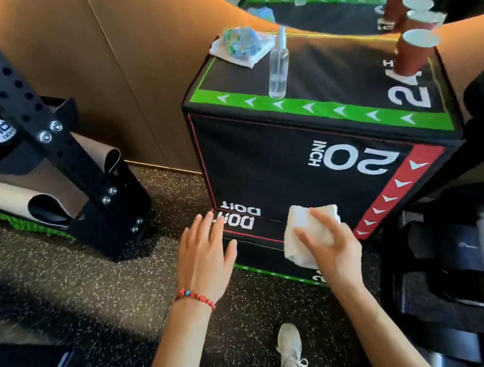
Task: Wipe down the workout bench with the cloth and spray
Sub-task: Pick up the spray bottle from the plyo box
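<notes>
From the head camera, a black padded box (309,152) with green and red borders and large white numbers stood on the speckled floor (57,280) against a brown wall. The right hand (333,248) pressed a folded white cloth (299,231) flat against the near side of the box, low down, just left of the red arrow strip; the fingers were spread over the cloth rather than curled around it. The left hand (204,254) was open with fingers apart, its fingertips at the lower left corner of the same side, holding nothing. A red bead bracelet (194,297) circled the left wrist. On top of the box a clear spray bottle (278,68) stood upright near the green front edge. Farther back on the left lay a crumpled rag on a white sheet (239,46). A red paper cup (412,54) stood at the right edge. A black steel rack post (28,114) rose on the left, and a white shoe (289,356) showed below.
</notes>
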`<action>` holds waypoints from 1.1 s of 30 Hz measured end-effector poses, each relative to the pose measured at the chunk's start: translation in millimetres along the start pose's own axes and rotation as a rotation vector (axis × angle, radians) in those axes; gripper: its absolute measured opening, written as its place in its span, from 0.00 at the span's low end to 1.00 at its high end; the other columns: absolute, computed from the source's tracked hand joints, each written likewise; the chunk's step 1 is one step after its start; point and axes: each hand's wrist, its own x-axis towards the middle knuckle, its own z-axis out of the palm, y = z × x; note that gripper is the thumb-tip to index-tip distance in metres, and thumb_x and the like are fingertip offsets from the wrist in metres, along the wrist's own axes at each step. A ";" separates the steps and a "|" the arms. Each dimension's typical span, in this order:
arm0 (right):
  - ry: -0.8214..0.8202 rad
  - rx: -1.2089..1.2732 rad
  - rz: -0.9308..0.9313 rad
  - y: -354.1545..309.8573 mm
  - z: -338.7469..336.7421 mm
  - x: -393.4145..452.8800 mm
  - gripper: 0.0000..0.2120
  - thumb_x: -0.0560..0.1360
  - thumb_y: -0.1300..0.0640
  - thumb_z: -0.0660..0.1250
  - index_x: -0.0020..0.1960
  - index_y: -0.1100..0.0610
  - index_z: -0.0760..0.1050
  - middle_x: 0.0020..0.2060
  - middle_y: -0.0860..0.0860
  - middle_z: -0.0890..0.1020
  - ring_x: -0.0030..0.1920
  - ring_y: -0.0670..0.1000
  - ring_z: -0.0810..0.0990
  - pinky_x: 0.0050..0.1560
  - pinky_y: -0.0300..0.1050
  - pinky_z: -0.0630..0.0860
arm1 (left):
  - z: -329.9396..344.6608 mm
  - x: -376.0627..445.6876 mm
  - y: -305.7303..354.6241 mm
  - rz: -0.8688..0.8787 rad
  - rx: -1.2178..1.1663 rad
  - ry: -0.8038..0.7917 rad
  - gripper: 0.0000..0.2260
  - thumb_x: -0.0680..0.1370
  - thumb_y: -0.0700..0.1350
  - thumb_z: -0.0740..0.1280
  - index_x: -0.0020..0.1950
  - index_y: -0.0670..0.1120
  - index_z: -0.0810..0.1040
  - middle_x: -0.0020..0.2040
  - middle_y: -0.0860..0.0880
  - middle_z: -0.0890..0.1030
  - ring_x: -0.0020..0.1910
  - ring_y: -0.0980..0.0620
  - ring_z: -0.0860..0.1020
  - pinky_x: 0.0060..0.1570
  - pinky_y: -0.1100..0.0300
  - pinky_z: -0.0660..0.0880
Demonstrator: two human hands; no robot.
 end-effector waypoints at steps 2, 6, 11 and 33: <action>-0.012 -0.001 -0.003 -6.7 -1.7 31.0 0.17 0.69 0.47 0.72 0.57 0.42 0.75 0.50 0.49 0.74 0.50 0.47 0.73 0.49 0.38 0.67 | 3.1 32.1 9.0 0.010 -0.010 0.019 0.21 0.78 0.49 0.63 0.67 0.39 0.71 0.68 0.39 0.72 0.68 0.40 0.69 0.66 0.43 0.65; -0.006 -0.020 0.010 -22.4 -12.4 86.9 0.18 0.69 0.45 0.71 0.58 0.41 0.75 0.50 0.48 0.74 0.50 0.46 0.72 0.49 0.37 0.65 | 4.6 91.7 31.8 0.044 -0.019 0.041 0.20 0.77 0.48 0.65 0.65 0.38 0.74 0.65 0.38 0.74 0.65 0.38 0.72 0.63 0.43 0.68; 0.053 0.002 -0.021 -43.7 -22.5 149.1 0.18 0.68 0.47 0.73 0.57 0.43 0.76 0.50 0.47 0.77 0.50 0.46 0.73 0.45 0.30 0.61 | 0.3 159.8 54.7 0.079 -0.062 0.102 0.19 0.76 0.49 0.61 0.60 0.37 0.77 0.61 0.37 0.77 0.60 0.37 0.75 0.59 0.41 0.72; 0.322 0.084 0.066 -98.6 5.6 260.1 0.18 0.68 0.48 0.72 0.57 0.41 0.75 0.48 0.48 0.78 0.49 0.46 0.75 0.50 0.36 0.67 | -19.4 373.5 99.6 0.170 -0.807 0.258 0.26 0.76 0.54 0.60 0.66 0.37 0.71 0.61 0.42 0.77 0.58 0.49 0.74 0.56 0.74 0.62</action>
